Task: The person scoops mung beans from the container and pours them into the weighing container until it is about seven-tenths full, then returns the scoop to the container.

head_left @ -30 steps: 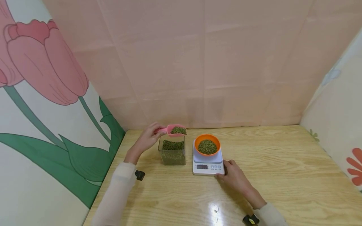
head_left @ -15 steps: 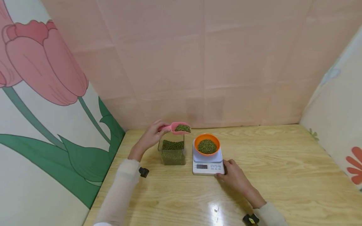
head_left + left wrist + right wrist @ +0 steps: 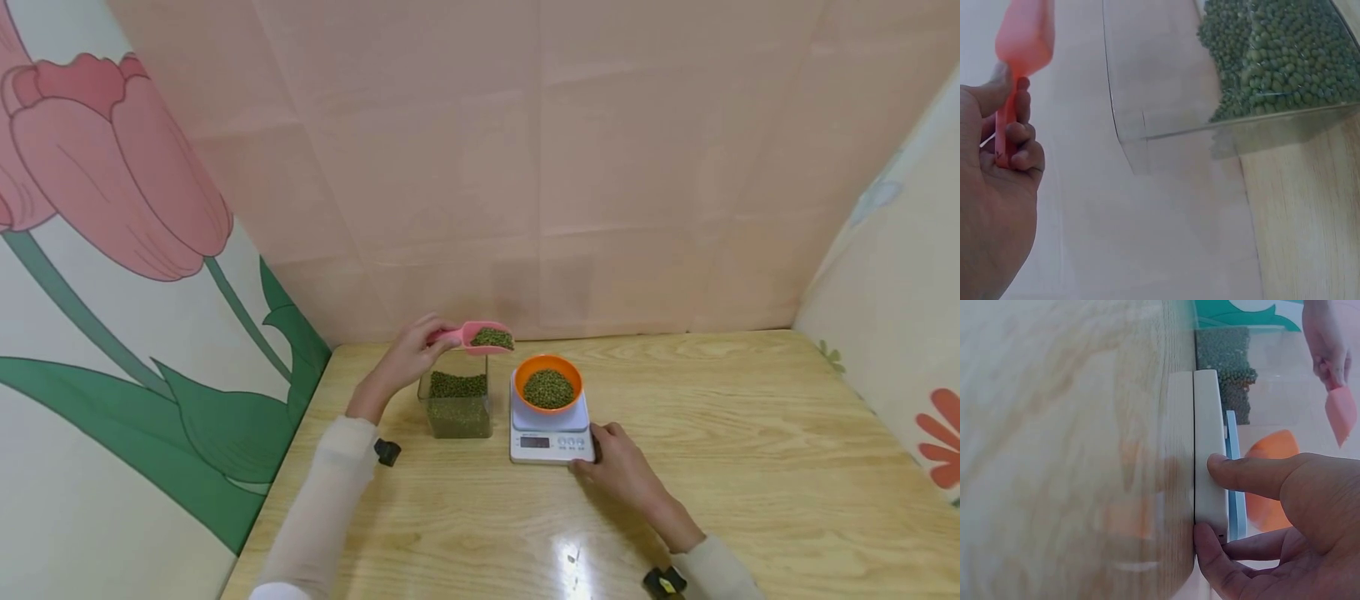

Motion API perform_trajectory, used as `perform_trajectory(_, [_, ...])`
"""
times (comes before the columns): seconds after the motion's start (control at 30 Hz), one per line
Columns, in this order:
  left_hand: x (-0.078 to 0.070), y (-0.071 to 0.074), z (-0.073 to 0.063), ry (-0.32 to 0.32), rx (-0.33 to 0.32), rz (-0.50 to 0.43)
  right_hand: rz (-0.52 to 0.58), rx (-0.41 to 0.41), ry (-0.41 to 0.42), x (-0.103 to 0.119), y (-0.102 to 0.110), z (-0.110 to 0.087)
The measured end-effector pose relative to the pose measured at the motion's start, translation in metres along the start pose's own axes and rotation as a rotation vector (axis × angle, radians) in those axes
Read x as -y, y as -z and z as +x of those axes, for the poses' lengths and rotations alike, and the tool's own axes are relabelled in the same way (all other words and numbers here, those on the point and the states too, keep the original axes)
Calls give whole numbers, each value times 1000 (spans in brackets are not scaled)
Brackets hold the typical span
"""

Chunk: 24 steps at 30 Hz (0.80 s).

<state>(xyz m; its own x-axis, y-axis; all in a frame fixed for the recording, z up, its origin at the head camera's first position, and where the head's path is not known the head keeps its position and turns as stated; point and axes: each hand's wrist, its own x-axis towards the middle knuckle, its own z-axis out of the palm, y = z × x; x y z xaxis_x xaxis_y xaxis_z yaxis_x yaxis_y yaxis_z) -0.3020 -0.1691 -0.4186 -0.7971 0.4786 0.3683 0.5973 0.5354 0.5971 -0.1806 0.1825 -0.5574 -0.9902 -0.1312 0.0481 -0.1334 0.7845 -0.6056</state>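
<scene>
In the head view my left hand [image 3: 408, 354] grips the handle of a pink scoop [image 3: 468, 332] loaded with green mung beans [image 3: 492, 337]. Its tip points right, above the gap between a clear square container [image 3: 459, 425] and an orange bowl [image 3: 520, 393]. More mung beans partly fill the container. The bowl, also with mung beans inside, sits on a white digital kitchen scale [image 3: 555, 451]. My right hand [image 3: 618, 471] holds the scale's near right corner, thumb and fingers on its sides, as the right wrist view shows. The scale's display is too small to read.
A light wood-grain table [image 3: 720, 450] carries everything. Behind it hangs a pinkish cover [image 3: 622, 208]. A wall with painted tulips [image 3: 150, 183] stands at left, and another with a red flower [image 3: 947, 440] at right.
My left hand has carried the loaded scoop to the right and slightly up, from above the container toward the bowl. The right hand and scale have stayed practically in place.
</scene>
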Motion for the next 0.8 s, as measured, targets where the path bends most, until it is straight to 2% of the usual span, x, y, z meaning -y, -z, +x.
perform_trajectory(0.23, [-5,-3,7,-11,24,15,3,1,2,1,1,1])
perform_trajectory(0.53, [-10,-9,12,-60,27,13,-8,0,1,1,-1,0])
perform_trajectory(0.8, [-13,-13,15,-53,53,6,-11,-9,-7,1,-1,1])
